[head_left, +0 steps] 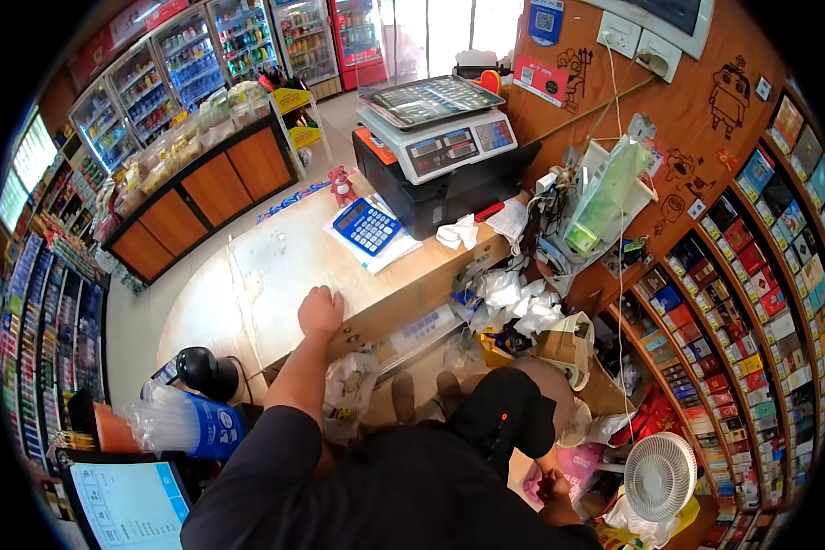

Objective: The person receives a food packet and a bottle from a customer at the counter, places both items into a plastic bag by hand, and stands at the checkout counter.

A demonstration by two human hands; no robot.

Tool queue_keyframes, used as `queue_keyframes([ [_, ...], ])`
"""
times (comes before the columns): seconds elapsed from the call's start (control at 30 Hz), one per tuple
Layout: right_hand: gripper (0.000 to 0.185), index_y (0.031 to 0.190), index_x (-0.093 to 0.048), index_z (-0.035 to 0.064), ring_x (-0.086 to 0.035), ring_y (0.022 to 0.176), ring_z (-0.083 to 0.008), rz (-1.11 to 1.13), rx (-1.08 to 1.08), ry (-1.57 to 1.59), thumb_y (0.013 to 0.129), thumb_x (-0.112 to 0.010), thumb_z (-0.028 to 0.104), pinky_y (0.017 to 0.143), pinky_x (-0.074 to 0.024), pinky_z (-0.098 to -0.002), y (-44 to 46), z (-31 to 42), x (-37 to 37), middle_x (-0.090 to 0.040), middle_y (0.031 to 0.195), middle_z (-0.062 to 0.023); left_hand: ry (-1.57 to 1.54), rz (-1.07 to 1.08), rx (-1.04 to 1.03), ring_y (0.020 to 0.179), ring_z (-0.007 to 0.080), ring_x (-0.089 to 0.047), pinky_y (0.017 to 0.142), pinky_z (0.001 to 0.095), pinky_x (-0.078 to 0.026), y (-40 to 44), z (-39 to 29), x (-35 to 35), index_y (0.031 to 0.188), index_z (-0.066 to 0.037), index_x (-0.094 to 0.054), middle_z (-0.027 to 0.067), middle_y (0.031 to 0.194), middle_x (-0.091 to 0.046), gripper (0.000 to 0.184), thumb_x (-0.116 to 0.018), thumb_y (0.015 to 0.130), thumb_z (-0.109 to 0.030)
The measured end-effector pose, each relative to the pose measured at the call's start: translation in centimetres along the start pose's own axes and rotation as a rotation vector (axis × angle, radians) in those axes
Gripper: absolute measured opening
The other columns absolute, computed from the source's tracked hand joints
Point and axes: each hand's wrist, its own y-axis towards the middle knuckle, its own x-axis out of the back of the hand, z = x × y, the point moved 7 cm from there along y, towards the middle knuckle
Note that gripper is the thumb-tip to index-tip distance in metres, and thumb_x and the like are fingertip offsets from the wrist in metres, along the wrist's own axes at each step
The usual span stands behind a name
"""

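My left hand point(321, 313) rests on the pale wooden counter point(284, 261) near its front edge, fingers curled in and no object showing in them. Ahead of it lies a blue calculator point(368, 225) on white papers, with a small red bear figure point(343, 186) behind. Low on the right, my right hand point(555, 488) has its fingers drawn together in front of a pink bag point(573, 467). Whatever those fingers hold, if anything, is too small to make out. Black cloth with a small red mark point(509, 412) covers part of the view beside that arm.
A weighing scale point(458, 147) stands on a black box on the counter. Nearer left are a black scanner point(208, 371), bagged straws point(183, 419) and a screen point(124, 504). Rightward are a white fan point(660, 477), crumpled plastic bags point(518, 302) and shelves of small packs point(742, 321).
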Motion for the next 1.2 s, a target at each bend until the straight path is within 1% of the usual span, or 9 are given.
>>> queue_keyframes([
  [0.03, 0.033, 0.102, -0.059, 0.0238, -0.061, 0.068, -0.031, 0.094, 0.096, -0.124, 0.104, -0.039, 0.051, 0.07, -0.0471, -0.0492, 3.4, -1.4, 1.2, -0.063, 0.076, -0.0036, 0.001, 0.005, -0.003, 0.092, 0.0372, -0.066, 0.082, 0.0485, -0.054, 0.0, 0.0, -0.1, 0.089, -0.005, -0.066, 0.0166, 0.098, -0.066, 0.032, -0.059, 0.094, -0.035],
  [0.1, 0.03, 0.106, -0.059, 0.0222, -0.06, 0.072, -0.0293, 0.076, 0.057, -0.05, 0.103, -0.043, 0.048, 0.067, -0.047, -0.0473, 4.0, -1.4, 1.6, -0.062, 0.081, -0.0046, -0.001, 0.008, -0.005, 0.093, 0.0374, -0.066, 0.082, 0.0486, -0.054, 0.2, 0.2, -0.4, 0.09, -0.004, -0.067, 0.0171, 0.098, -0.066, 0.032, -0.059, 0.095, -0.035],
  [0.17, 0.028, 0.116, -0.058, 0.0186, -0.06, 0.083, -0.0263, -0.148, -0.219, 0.337, 0.101, -0.051, 0.041, 0.063, -0.0476, -0.0444, -0.7, -0.2, 0.7, -0.061, 0.092, -0.007, -0.004, 0.011, -0.007, 0.093, 0.0375, -0.066, 0.082, 0.0487, -0.054, 0.3, 0.1, -0.2, 0.091, -0.004, -0.067, 0.0174, 0.099, -0.067, 0.032, -0.059, 0.095, -0.035],
  [0.27, 0.031, 0.113, -0.061, 0.0174, -0.061, 0.084, -0.026, -0.044, -0.197, 0.404, 0.099, -0.051, 0.043, 0.064, -0.0482, -0.0447, -0.8, -0.3, -0.3, -0.06, 0.09, -0.007, 0.006, 0.018, -0.002, 0.094, 0.0379, -0.066, 0.082, 0.0489, -0.054, 0.1, 0.2, 0.0, 0.092, -0.003, -0.068, 0.0179, 0.101, -0.067, 0.033, -0.059, 0.095, -0.035],
  [0.37, 0.034, 0.114, -0.064, 0.0148, -0.061, 0.087, -0.0262, -0.058, -0.13, 0.158, 0.097, -0.051, 0.042, 0.069, -0.0502, -0.0437, -2.2, 0.8, -0.4, -0.064, 0.094, -0.0066, 0.002, 0.03, -0.004, 0.095, 0.0382, -0.066, 0.083, 0.049, -0.054, 0.1, 0.0, -0.2, 0.092, -0.003, -0.068, 0.018, 0.101, -0.067, 0.033, -0.058, 0.095, -0.035],
  [0.4, 0.034, 0.114, -0.064, 0.0148, -0.061, 0.087, -0.0262, -0.07, -0.124, 0.137, 0.097, -0.051, 0.042, 0.069, -0.0502, -0.0436, -1.8, 1.2, -0.5, -0.064, 0.094, -0.0066, 0.002, 0.032, -0.002, 0.095, 0.0382, -0.066, 0.083, 0.0491, -0.054, 0.1, 0.1, -0.1, 0.091, -0.003, -0.068, 0.0179, 0.101, -0.067, 0.034, -0.058, 0.095, -0.035],
  [0.77, 0.034, 0.115, -0.065, 0.014, -0.061, 0.086, -0.0261, -0.121, -0.08, 0.192, 0.097, -0.051, 0.04, 0.07, -0.0503, -0.0428, 3.2, 3.7, -4.8, -0.064, 0.095, -0.0067, 0.01, 0.026, -0.009, 0.094, 0.0386, -0.066, 0.083, 0.05, -0.054, 0.4, 0.2, -0.7, 0.092, -0.003, -0.068, 0.0178, 0.102, -0.067, 0.034, -0.058, 0.095, -0.036],
  [1.2, 0.034, 0.115, -0.065, 0.0132, -0.061, 0.086, -0.0259, -0.146, -0.051, 0.226, 0.097, -0.051, 0.039, 0.07, -0.0504, -0.0418, 4.3, 3.8, -4.5, -0.065, 0.096, -0.0068, 0.016, 0.025, 0.001, 0.098, 0.0388, -0.065, 0.085, 0.0505, -0.054, 0.0, -0.1, -0.4, 0.095, -0.003, -0.067, 0.0179, 0.106, -0.066, 0.034, -0.058, 0.095, -0.036],
])
